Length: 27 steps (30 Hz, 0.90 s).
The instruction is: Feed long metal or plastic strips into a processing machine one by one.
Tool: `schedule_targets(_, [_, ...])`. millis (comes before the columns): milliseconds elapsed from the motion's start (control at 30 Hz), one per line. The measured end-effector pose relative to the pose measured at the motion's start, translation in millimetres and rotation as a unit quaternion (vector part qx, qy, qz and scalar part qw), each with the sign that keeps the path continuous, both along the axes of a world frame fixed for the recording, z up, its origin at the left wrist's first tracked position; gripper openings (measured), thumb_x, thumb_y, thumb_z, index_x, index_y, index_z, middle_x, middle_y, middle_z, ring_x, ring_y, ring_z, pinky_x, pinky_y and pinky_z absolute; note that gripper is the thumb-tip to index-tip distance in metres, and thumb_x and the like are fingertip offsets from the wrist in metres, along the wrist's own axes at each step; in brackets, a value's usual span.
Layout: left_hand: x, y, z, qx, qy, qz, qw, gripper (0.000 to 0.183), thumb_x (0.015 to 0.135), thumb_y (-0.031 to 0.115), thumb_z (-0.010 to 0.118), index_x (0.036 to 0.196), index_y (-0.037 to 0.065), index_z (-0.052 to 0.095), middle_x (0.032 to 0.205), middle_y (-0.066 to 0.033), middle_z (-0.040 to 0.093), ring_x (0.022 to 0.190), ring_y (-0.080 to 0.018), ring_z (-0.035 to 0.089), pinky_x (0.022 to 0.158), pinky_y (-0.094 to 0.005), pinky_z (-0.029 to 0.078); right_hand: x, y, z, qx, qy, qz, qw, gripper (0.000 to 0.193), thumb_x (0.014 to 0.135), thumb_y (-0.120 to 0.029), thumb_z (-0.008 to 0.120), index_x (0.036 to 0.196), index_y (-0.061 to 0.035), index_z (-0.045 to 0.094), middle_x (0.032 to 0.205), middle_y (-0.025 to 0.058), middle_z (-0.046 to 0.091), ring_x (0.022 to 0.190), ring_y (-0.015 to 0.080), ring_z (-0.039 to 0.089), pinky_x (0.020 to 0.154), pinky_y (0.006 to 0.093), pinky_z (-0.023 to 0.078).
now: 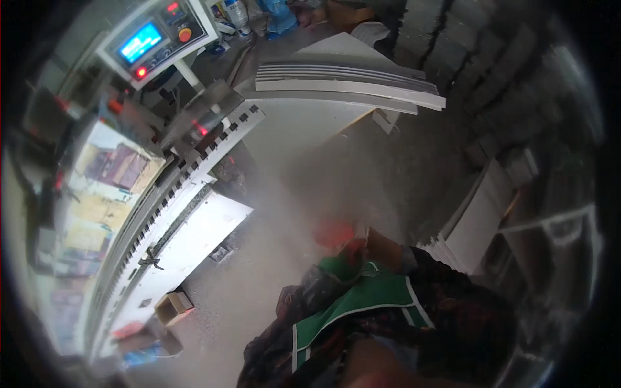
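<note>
Both my hands are close together in front of my green apron (362, 301), which has white edging. My left hand (349, 252) comes out of a dark patterned sleeve with a green cuff. Beside it my right hand (383, 246) shows only in part, past a greyish cuff. A blurred red patch (334, 233) lies at the hands; whether it is a glove or a held thing does not show. Haze and blur hide the fingers of both hands, so neither grip can be made out.
A long machine with a toothed rail (213, 149) runs along the left, with a lit control panel (155, 42) above. White panels (349, 87) are stacked at the back; more boards (482, 216) stand at the right. A small open cardboard box (173, 308) sits low left.
</note>
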State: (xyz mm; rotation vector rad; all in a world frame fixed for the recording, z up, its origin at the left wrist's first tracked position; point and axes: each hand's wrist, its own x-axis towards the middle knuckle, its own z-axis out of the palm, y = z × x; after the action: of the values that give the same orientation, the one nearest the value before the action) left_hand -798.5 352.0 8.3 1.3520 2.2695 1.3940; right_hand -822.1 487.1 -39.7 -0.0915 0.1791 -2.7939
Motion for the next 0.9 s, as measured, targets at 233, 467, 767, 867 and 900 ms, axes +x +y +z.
schedule_targets(233, [-63.9,96.3,56.9,0.002,-0.064,0.012,0.998,0.022,0.090,0.024,0.072,0.108,0.010,0.070,0.087,-0.0162,0.071,0.083,-0.0382,0.071,0.073,-0.0445,0.057,-74.5,92.1,37.0,0.138,-0.025,0.012,0.990,0.049,0.106,-0.027,0.057,0.152,-0.0142,0.048,0.141,0.0052,0.058,0.121,0.0181,0.058,0.103,0.0375,0.048])
schedule_targets(467, [-120.8,138.6,51.6,-0.030,0.023,0.034,0.999,0.021,0.090,0.022,0.072,0.107,0.009,0.070,0.087,-0.0153,0.071,0.082,-0.0367,0.072,0.074,-0.0435,0.058,-134.3,135.7,-44.7,0.287,-0.108,0.111,0.945,0.045,0.103,-0.029,0.063,0.146,-0.0176,0.057,0.130,-0.0003,0.065,0.105,0.0115,0.061,0.087,0.0305,0.052])
schedule_targets(767, [-199.8,181.5,25.1,0.077,-0.018,0.061,0.995,0.025,0.084,0.022,0.074,0.107,0.010,0.073,0.088,-0.0147,0.072,0.083,-0.0358,0.073,0.073,-0.0446,0.058,-203.3,187.7,-31.6,0.293,-0.162,0.059,0.941,0.050,0.096,-0.031,0.073,0.142,-0.0190,0.060,0.120,-0.0002,0.067,0.091,0.0073,0.060,0.074,0.0234,0.049])
schedule_targets(867, [-243.8,184.5,60.7,-0.150,-0.051,-0.033,0.987,0.031,0.081,0.022,0.074,0.110,0.011,0.073,0.093,-0.0147,0.073,0.089,-0.0355,0.073,0.075,-0.0434,0.058,-239.8,198.3,-33.9,0.334,-0.182,0.006,0.925,0.051,0.095,-0.032,0.073,0.142,-0.0183,0.060,0.120,0.0007,0.067,0.091,0.0069,0.060,0.074,0.0233,0.049])
schedule_targets(900, [-257.1,180.7,58.4,-0.155,-0.041,-0.040,0.986,0.033,0.081,0.023,0.074,0.112,0.012,0.072,0.095,-0.0145,0.073,0.090,-0.0349,0.073,0.075,-0.0432,0.058,-253.8,196.5,-36.1,0.344,-0.187,-0.011,0.920,0.052,0.095,-0.033,0.074,0.142,-0.0181,0.060,0.120,0.0010,0.067,0.091,0.0067,0.060,0.074,0.0233,0.049])
